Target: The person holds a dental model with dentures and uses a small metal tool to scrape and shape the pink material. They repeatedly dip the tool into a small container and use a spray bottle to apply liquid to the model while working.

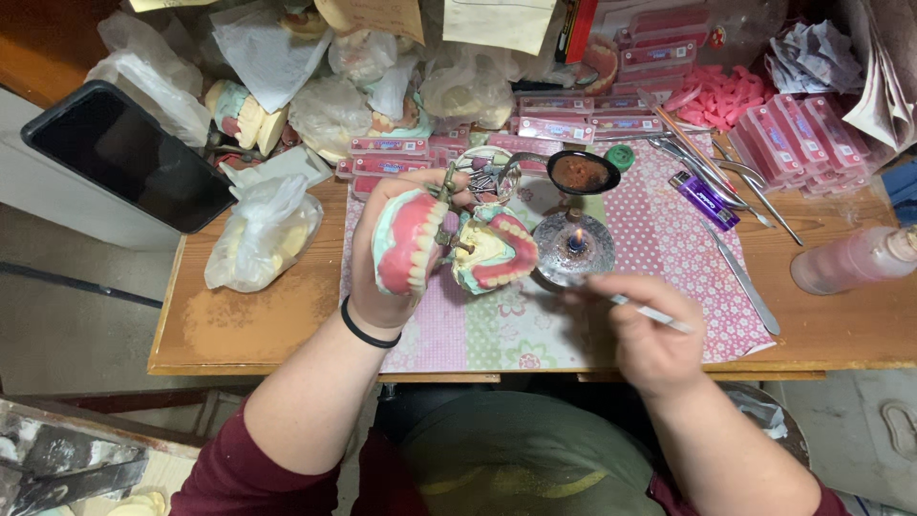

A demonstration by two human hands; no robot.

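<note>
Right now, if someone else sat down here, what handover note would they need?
Left hand: holds the hinged denture model open above the patterned mat.
Right hand: grip on a thin metal tool, tip near the small burner flame.
Nearby: dark spoon, purple lighter, pink wax pieces, pink bottle.
Done: teeth sit in pink wax on both arches.
Left: cannot tell.

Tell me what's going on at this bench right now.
A person sits at a wooden bench. The left hand holds an opened hinged metal frame carrying two denture models with pink gums. The right hand holds a thin metal tool beside a small lit burner. Pink wax sheets, flat boxes and plastic-bagged casts crowd the back.
</note>
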